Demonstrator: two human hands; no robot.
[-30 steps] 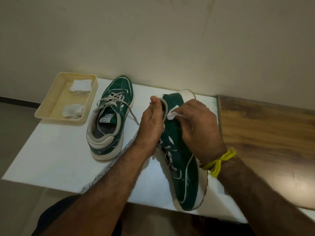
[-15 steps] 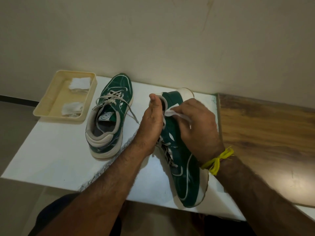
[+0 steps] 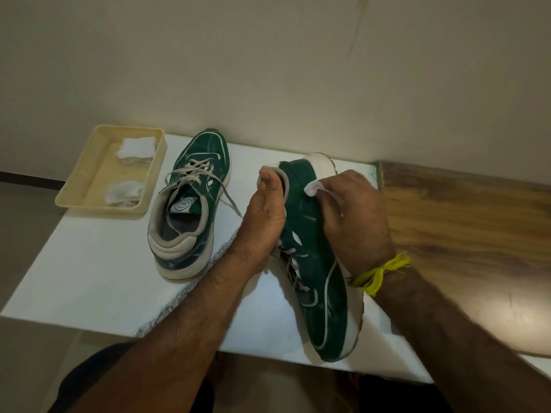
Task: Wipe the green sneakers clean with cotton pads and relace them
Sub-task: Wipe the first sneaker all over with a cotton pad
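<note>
The room is dim and warm-toned. The white table (image 3: 89,278) is the brightest surface; a soft glare patch sits on the wooden floor (image 3: 507,317) at right. Shadows are soft under the standing sneaker (image 3: 190,204). Focus is fair at centre, slightly soft overall. Wide-angle bending stretches the forearms at the lower edge.

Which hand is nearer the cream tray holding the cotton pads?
Left. The left hand grips the collar of the tilted sneaker, with only the other sneaker between it and the tray. The right hand presses a cotton pad to the tilted sneaker's far side, farther away.
</note>
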